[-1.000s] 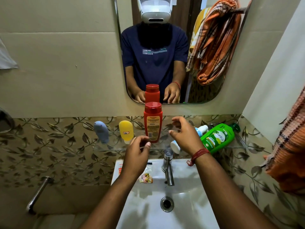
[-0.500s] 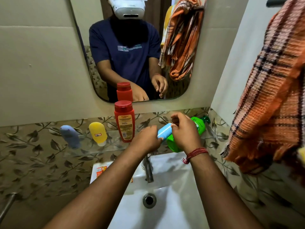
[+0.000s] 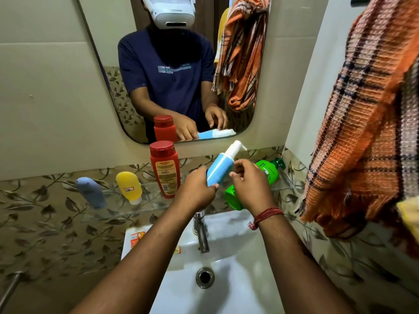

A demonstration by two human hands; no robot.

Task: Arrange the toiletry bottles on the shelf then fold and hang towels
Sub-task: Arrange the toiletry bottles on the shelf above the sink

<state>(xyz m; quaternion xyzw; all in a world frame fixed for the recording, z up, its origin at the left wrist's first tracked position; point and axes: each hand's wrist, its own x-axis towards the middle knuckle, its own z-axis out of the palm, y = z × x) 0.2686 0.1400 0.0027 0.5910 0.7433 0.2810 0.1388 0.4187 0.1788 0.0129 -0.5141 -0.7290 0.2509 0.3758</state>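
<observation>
The slim blue pump bottle with a white pump head (image 3: 219,169) is held up in the air above the white ceramic basin (image 3: 226,298), in front of the glass shelf (image 3: 145,206); its long axis leans, base low toward the person and pump head up and to the right toward the rounded wall mirror (image 3: 108,71), the white spout pointing right. The left hand (image 3: 196,191) grips the bottle's lower end, fingers curled round it. The right hand (image 3: 250,185) is just beside the bottle's right side with its fingers curled toward it, the fingertips at or near the blue body; whether they truly pinch it cannot be told. Behind the right hand a bright green pump bottle (image 3: 265,175) lies tilted on the shelf, pump end up and to the right, its white label partly hidden and unreadable. Left of the hands a red bottle with a red cap (image 3: 165,169) stands upright, carrying a yellow-orange label whose print is too small to read. Further left stand a yellow squeeze tube (image 3: 129,186) with a small white sticker, cap down, and a grey-blue squeeze tube (image 3: 90,192), both leaning. An orange checked towel (image 3: 362,132) hangs at the right. A chrome tap (image 3: 200,232) rises behind the basin, and a red thread bracelet (image 3: 267,214) circles the right wrist.
</observation>
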